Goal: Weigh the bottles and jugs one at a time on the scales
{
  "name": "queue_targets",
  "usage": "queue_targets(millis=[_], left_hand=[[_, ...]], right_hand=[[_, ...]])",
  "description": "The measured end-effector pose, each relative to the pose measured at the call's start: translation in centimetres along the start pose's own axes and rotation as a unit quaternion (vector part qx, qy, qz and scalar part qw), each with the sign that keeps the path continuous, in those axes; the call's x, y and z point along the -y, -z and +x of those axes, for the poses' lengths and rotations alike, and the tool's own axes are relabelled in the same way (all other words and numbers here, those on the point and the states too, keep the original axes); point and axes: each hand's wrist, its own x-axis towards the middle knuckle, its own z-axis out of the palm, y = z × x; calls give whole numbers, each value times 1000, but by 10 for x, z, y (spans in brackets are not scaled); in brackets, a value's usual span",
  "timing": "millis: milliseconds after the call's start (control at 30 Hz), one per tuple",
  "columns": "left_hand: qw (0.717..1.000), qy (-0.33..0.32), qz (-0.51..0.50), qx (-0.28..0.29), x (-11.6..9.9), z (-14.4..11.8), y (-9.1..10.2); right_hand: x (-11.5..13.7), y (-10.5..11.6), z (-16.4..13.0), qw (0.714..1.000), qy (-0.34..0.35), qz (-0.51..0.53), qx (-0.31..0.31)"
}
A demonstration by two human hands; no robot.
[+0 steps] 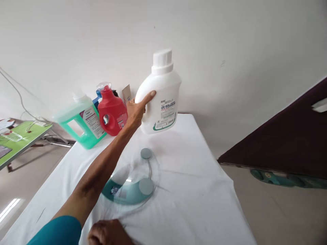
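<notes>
White plastic jug [160, 98] — smooth, squat — gripped by left hand [135, 110].

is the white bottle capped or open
Capped: the white bottle, gripped by the left hand, has its white screw cap seated on the neck.

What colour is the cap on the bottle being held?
White, same as the detergent bottle body; clear in the head view, gripped by the left hand.
</notes>
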Motion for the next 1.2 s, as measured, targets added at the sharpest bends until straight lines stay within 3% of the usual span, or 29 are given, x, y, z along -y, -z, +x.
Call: queue_targets(millis=[200,333,467,633,933,1067,1200], left_hand=[[999,-30,18,-14,-47,-55,81],[999,-3,11,-47,-51,-97,134],[998,19,2,-66,-45,-122,166],[998,35,-3,-57,-42,-132,181],[999,45,16,-9,-47,-130,183],[998,12,60,9,-53,-139,190],[989,-41,145,-4,-48,-157,208]], right_hand=[[5,-1,-12,996,27,54,-65],[13,10,-14,991,34,97,-82],[19,15,-14,991,25,108,-72],[21,16,-15,994,3,93,-63],[27,16,-14,997,-10,38,-68],[35,19,-13,998,-19,19,-54],[42,20,-14,999,-20,-10,-39]])
